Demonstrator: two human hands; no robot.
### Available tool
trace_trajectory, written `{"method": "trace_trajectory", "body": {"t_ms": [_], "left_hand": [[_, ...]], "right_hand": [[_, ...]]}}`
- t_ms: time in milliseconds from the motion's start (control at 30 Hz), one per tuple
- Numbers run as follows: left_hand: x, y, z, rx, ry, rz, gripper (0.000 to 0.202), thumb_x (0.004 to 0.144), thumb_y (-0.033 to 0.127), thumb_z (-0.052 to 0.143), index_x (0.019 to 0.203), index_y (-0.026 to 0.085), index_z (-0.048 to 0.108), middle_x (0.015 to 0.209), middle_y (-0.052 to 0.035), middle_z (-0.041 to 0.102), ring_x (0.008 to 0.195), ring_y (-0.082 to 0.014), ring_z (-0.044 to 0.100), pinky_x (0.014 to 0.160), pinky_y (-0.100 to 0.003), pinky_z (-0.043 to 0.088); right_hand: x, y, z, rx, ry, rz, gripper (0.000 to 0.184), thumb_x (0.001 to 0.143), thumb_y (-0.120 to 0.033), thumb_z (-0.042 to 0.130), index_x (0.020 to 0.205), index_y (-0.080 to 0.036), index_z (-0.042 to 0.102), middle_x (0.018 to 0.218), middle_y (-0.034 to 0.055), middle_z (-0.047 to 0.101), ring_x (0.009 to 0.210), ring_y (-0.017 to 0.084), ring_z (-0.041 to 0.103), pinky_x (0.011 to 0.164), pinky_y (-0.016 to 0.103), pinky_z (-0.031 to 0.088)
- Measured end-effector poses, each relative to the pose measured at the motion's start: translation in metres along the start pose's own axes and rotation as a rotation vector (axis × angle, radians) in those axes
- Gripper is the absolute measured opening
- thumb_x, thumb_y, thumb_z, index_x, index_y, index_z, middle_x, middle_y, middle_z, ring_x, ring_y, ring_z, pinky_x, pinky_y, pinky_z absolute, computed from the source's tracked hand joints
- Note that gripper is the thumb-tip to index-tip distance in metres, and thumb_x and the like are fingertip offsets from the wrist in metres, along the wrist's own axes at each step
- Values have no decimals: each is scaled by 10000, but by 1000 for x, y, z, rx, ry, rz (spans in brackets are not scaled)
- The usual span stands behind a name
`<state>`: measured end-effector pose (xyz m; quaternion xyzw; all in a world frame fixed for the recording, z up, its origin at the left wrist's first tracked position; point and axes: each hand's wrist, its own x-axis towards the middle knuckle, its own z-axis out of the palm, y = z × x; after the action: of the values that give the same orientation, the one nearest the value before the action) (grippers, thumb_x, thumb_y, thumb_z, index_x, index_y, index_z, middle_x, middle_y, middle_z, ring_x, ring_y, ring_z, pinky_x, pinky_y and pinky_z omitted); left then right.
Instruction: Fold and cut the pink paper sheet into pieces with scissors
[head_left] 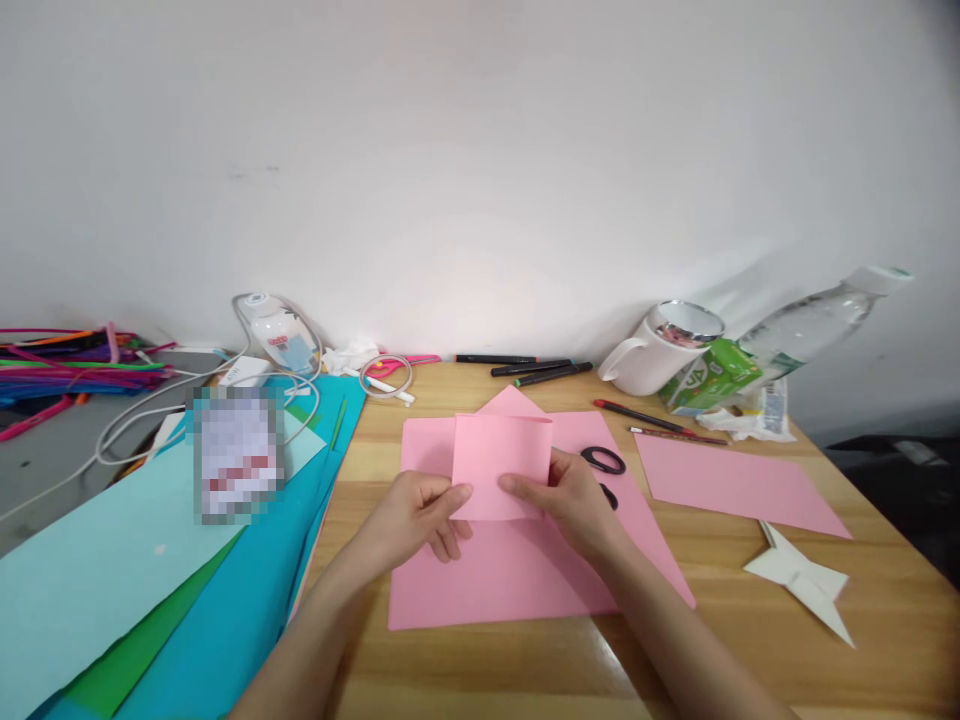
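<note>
A folded piece of pink paper (501, 455) is held up between my two hands, over larger pink sheets (487, 580) on the table. My left hand (424, 510) pinches its lower left edge, thumb in front and fingers behind. On the other side, my right hand (574, 495) grips the right edge, its thumb pressed flat on the front. Black-handled scissors (604, 460) lie on the pink sheets just beyond my right hand, their blades hidden. Behind the folded paper, a pink paper corner (512, 402) sticks up.
To the right lie a pink strip (742, 480) and a folded white paper star (802, 578). A mug (652, 350), green carton (709, 378) and bottle (817, 325) stand behind. Markers (540, 368) lie by the wall. Blue sheets (247, 600) and a blurred phone (238, 455) are left.
</note>
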<state>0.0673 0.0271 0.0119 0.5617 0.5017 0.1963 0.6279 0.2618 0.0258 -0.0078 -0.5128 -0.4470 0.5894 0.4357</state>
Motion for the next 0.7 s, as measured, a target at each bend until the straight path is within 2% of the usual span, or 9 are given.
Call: {"method": "trace_trajectory", "body": {"t_ms": [100,200,267,367,500,700], "left_hand": [[1,2,0,-38,68,151,318,784,417,565,617,147,565,584,-4,623,543,-131,599,512,-228,478],[2,4,0,-150,150,235,201,778,350,595,803,153,628,661,11,624,598,-113,568,512,-193,439],[2,4,1,-212,210,212,197,777,330,601,847,151,643,630,21,604,570,-101,549,498,-183,428],[2,2,0,-264,280,171,188,754,323,626,750,136,654,575,30,566,526,-92,534,486,-185,439],[3,-1,-2,-345,272,119,195,728,330,652,727,135,659,571,23,577,520,-111,563,495,-217,476],[3,-1,-3,-389,243,98,196,716,306,668,811,135,677,585,2,636,501,-120,580,472,-220,483]], "right_hand": [[0,0,0,2,-28,-3,246,628,-321,760,778,-146,674,734,22,683,645,178,600,569,263,450],[-1,1,1,-16,-67,45,279,618,-328,766,815,-146,691,766,44,706,676,210,627,583,288,470],[-3,1,3,-13,-97,76,293,608,-322,773,828,-144,697,784,54,716,694,225,638,596,301,478],[-4,1,4,29,-146,100,295,608,-308,777,841,-146,695,797,55,718,712,229,643,617,309,485],[-3,3,5,63,-160,101,258,664,-338,740,836,-155,679,748,29,692,684,196,621,591,278,465],[2,11,4,60,-77,95,290,705,-428,683,652,-153,607,587,-12,589,537,138,532,477,235,379]]}}
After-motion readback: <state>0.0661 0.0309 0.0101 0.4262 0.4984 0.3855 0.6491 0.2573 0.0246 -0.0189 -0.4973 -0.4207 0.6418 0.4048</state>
